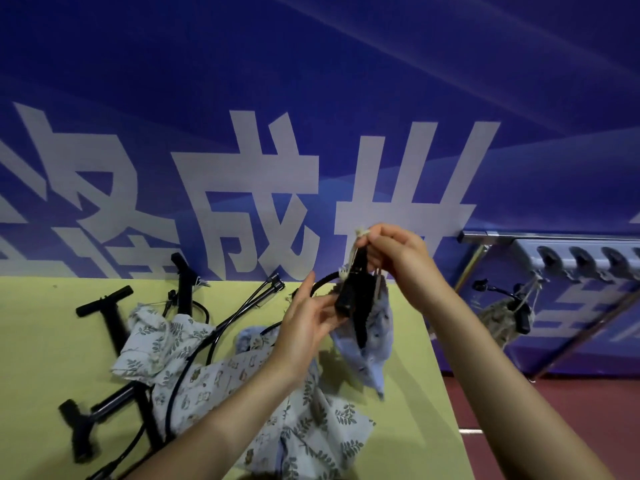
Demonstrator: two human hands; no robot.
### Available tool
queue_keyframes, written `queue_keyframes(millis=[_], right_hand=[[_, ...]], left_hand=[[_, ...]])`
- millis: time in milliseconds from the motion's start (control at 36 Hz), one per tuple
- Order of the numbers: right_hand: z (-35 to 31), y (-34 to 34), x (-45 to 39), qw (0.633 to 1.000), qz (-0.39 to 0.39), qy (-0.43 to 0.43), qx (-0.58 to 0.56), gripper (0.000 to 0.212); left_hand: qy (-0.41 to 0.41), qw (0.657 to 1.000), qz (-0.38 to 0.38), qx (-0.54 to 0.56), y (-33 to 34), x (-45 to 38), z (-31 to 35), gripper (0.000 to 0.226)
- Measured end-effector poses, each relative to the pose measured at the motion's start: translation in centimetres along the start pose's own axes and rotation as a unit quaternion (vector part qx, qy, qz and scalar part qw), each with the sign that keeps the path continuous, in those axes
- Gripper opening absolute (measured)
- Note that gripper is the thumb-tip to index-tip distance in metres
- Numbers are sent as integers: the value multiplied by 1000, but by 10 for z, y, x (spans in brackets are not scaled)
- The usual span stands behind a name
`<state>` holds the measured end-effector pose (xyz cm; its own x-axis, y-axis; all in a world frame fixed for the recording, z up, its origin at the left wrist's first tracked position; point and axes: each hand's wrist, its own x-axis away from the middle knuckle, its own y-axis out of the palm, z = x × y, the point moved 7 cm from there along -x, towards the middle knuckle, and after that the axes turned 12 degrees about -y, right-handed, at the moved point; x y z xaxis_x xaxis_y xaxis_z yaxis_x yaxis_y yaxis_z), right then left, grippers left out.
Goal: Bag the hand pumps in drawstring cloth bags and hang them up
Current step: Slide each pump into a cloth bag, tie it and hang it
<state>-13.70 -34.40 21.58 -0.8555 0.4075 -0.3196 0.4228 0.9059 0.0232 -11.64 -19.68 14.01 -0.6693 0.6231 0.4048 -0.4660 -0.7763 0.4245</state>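
One pump (pixel 349 299) is going into a blue bag (pixel 375 337), cord being drawn.
Right hand (pixel 398 258) is pinching the cord (pixel 362 233) at twelve o'clock; left hand (pixel 308 320), fingers loosely apart, is steadying the pump; hanging on the rack (pixel 568 258) at three o'clock likely comes next.

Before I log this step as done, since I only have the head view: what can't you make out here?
- Pump in the blue bag: lower part hidden by cloth.
- Right hand: drawstring grip partly hidden by fingers.
- Left hand: contact with the pump is blurred.
- Hook rack: cut off by the right edge.
- Hung bag: too blurred for detail.
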Motion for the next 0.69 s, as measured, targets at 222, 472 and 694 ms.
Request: queue_keyframes(millis=[222, 472, 694], right_hand=[[-17, 1, -4, 996, -48, -23, 78, 34], [-16, -30, 6, 993, -48, -34, 100, 32], [-15, -66, 29, 995, -44, -42, 79, 19]], left_hand=[[-8, 950, -14, -311, 9, 23, 41, 68], [224, 881, 9, -416, 32, 20, 112, 22], [111, 804, -210, -544, 105, -34, 49, 26]])
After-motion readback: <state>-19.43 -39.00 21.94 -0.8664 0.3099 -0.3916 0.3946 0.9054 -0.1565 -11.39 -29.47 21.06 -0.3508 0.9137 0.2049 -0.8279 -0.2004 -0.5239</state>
